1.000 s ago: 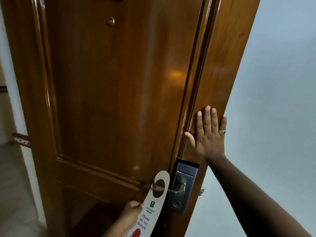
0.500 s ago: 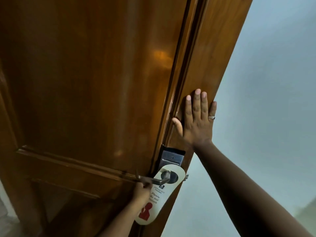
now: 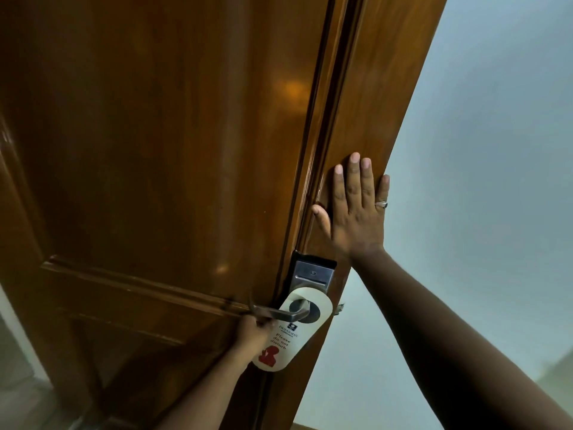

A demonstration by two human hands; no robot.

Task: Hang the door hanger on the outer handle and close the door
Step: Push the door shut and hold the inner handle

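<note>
- Straight ahead, my head view is filled by the wooden door (image 3: 161,144), its raised panel moulding running across the lower half.
- My right hand (image 3: 353,209) lies flat with fingers spread on the door frame (image 3: 381,97), holding nothing; a ring (image 3: 382,203) sits on the little finger.
- My left hand (image 3: 254,332) is curled under the metal lever handle (image 3: 279,311), gripping the edge of the door hanger (image 3: 291,330).
- That white hanger has its hole over the lever, just below the lock plate (image 3: 313,273), and hangs tilted.
- Pale wall (image 3: 480,181) lies right of the frame.
- My right forearm crosses the lower right corner.
</note>
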